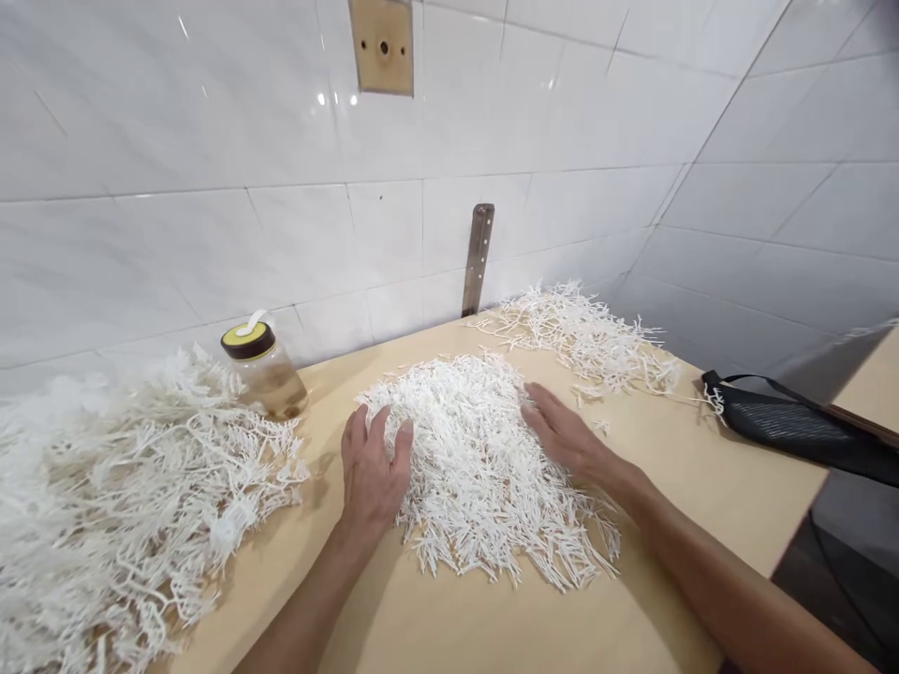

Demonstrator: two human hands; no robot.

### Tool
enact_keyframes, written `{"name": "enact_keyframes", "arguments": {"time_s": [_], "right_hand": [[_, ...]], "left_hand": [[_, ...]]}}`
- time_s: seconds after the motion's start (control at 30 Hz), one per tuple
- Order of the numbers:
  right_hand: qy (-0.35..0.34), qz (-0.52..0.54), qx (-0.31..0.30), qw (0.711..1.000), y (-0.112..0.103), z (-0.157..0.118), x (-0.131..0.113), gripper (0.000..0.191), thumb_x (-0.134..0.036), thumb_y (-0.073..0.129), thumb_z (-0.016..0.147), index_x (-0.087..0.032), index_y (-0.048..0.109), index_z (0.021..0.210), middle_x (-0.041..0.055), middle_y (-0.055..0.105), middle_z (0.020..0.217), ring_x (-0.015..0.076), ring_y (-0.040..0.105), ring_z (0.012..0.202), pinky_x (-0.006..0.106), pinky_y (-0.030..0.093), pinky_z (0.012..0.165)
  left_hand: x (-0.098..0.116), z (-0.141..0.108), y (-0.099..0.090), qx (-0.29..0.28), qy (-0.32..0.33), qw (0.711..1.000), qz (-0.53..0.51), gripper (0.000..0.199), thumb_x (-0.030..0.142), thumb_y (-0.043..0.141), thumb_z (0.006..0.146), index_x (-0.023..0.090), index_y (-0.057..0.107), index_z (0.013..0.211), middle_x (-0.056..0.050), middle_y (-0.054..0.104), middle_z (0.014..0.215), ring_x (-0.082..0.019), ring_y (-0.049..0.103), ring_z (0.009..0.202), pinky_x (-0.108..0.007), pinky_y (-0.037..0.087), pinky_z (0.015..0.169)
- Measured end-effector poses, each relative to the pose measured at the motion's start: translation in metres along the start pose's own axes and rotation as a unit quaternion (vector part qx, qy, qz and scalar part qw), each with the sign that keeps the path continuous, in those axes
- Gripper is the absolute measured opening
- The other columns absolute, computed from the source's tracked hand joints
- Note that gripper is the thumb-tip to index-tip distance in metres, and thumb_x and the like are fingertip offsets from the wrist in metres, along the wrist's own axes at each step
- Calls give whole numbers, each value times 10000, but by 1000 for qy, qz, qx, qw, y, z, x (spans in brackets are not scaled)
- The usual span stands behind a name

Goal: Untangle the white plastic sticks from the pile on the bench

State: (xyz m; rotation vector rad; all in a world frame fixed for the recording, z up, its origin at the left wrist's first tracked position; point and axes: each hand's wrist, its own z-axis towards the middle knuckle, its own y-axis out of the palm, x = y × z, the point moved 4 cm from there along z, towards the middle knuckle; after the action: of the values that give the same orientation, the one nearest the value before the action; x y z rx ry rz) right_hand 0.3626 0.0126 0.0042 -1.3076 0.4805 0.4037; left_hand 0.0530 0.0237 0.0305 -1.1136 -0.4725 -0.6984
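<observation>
A heap of short, thin white strips (484,459) lies on the pale wooden tabletop (435,627) in front of me. At its left edge rests my left hand (375,473), fingers apart and touching the strips. My right hand (562,431) lies along the heap's right side with its fingers stretched out, their tips against the pile. Neither hand grips anything that I can see. To the left is a larger, tangled mound of longer white strands (133,496). A looser pile of white strands (582,337) sits at the back right.
Behind the left mound stands a clear jar (273,379) with a yellow and black lid, holding some liquid. A metal strip with holes (478,262) leans on the tiled wall (211,253). A black mesh bag (793,421) lies at the table's right edge.
</observation>
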Motion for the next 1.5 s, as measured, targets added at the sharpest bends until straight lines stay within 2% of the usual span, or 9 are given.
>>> {"name": "enact_keyframes", "arguments": {"time_s": [0.13, 0.3, 0.53, 0.8, 0.97, 1.13, 1.3, 1.4, 1.5], "right_hand": [[-3, 77, -37, 996, -3, -19, -15, 633, -587, 258, 976, -250, 319, 1508, 56, 332, 1564, 261, 312, 1433, 474, 295, 1176], [23, 3, 79, 997, -31, -69, -19, 630, -551, 317, 972, -262, 262, 1529, 84, 300, 1575, 331, 262, 1446, 588, 268, 1154], [-53, -65, 77, 993, 23, -154, -40, 867, -480, 554, 886, -243, 68, 1565, 115, 103, 1620, 388, 209, 1450, 630, 326, 1118], [-316, 77, 132, 936, 28, -101, -111, 430, -58, 389, 947, -222, 556, 1308, 108, 540, 1382, 274, 435, 1363, 493, 467, 1081], [-328, 114, 138, 927, 35, -60, -138, 452, -57, 329, 962, -202, 513, 1348, 112, 575, 1350, 246, 457, 1349, 482, 458, 1097], [-316, 53, 79, 944, 59, -30, -149, 503, -53, 295, 949, -159, 437, 1420, 169, 569, 1349, 267, 475, 1330, 532, 459, 1069], [-313, 11, 35, 949, 29, -33, -163, 440, -119, 383, 955, -156, 492, 1380, 162, 538, 1387, 286, 438, 1353, 555, 429, 1085], [-297, 29, 68, 952, 8, -36, -161, 431, -189, 418, 974, -190, 472, 1401, 133, 529, 1406, 277, 413, 1373, 542, 425, 1095], [-308, 8, 39, 951, 22, -35, -150, 445, -232, 434, 979, -174, 453, 1420, 146, 507, 1430, 289, 389, 1390, 564, 422, 1089]], "left_hand": [[7, -25, -13, -44, 64, 997, 30, 539, 484, 509, 896, 246, 512, 1380, -118, 304, 1557, -345, 225, 1447, -592, 213, 1149], [17, -79, -24, -113, 214, 965, 97, 810, 616, 638, 760, 331, 384, 1474, -97, 220, 1600, -415, 140, 1460, -649, 134, 1146], [33, -96, 5, -177, 313, 930, 80, 859, 689, 590, 754, 300, 355, 1483, -153, 243, 1583, -408, 178, 1454, -668, 191, 1117], [48, -60, 16, -87, 357, 930, 8, 161, 146, 485, 922, 147, 640, 962, -121, 658, 989, -223, 612, 911, -365, 538, 758], [45, -26, 6, -10, 257, 958, -129, 171, 132, 468, 942, 170, 635, 948, -64, 647, 891, -153, 606, 818, -296, 537, 751], [31, 3, 2, 19, 172, 980, -96, 166, 161, 499, 920, 169, 665, 915, -63, 640, 896, -167, 617, 836, -325, 545, 781], [12, -23, -25, 36, 205, 978, 8, 349, 265, 529, 917, 194, 586, 1255, -138, 550, 1328, -287, 453, 1302, -475, 417, 1072], [-5, -50, -29, -57, 175, 977, 108, 769, 541, 607, 832, 219, 350, 1481, -179, 253, 1568, -410, 203, 1441, -619, 306, 1101], [-20, -63, -16, -110, 157, 970, 149, 938, 676, 566, 788, 221, 222, 1532, -213, 120, 1602, -442, 127, 1454, -669, 252, 1094]]}}
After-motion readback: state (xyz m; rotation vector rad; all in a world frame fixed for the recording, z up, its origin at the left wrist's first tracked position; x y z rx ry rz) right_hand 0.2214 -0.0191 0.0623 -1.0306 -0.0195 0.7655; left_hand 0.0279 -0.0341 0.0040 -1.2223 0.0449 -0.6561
